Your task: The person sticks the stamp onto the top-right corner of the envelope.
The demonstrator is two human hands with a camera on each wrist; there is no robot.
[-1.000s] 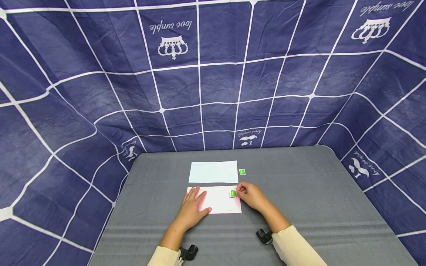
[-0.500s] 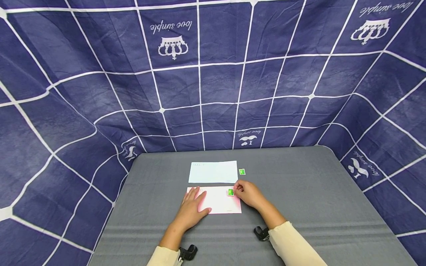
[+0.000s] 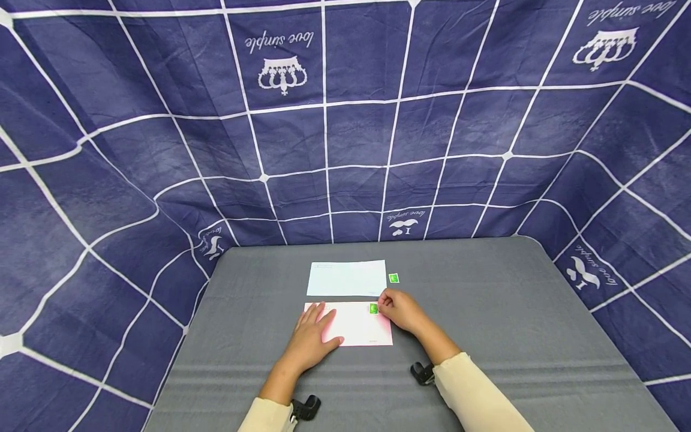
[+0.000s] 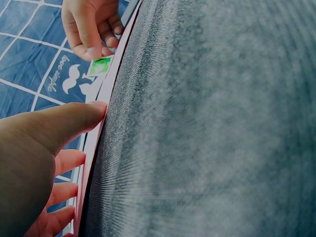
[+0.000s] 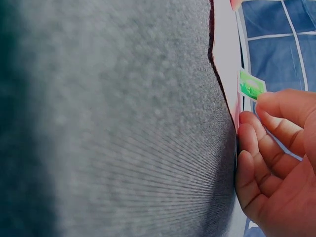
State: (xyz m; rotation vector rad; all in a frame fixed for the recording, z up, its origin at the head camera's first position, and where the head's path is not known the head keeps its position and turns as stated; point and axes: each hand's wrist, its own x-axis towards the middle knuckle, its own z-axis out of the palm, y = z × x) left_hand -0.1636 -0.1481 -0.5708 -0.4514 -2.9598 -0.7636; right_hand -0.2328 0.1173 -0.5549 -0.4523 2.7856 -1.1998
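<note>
A pink envelope [image 3: 351,330] lies on the grey table, and my left hand [image 3: 312,339] rests on its left part with the fingers spread. In the left wrist view the left thumb [image 4: 84,118] touches the envelope's near edge. Between thumb and fingertip, my right hand [image 3: 400,311] pinches a green stamp [image 5: 251,85] with a white border by one edge. That stamp stands tilted over the envelope's upper right corner; whether its lower edge touches the paper I cannot tell. The other right fingers [image 5: 254,180] are curled near the envelope's right end.
Just behind the pink envelope lies a pale blue envelope [image 3: 347,279]. A second green stamp [image 3: 394,278] lies on the grey table [image 3: 502,312] to its right. A dark blue cloth with white lines [image 3: 356,138] hangs behind and at both sides.
My right hand has moved a little left and away from me, carrying the stamp farther over the pink envelope's upper right corner. The left hand has stayed in place.
</note>
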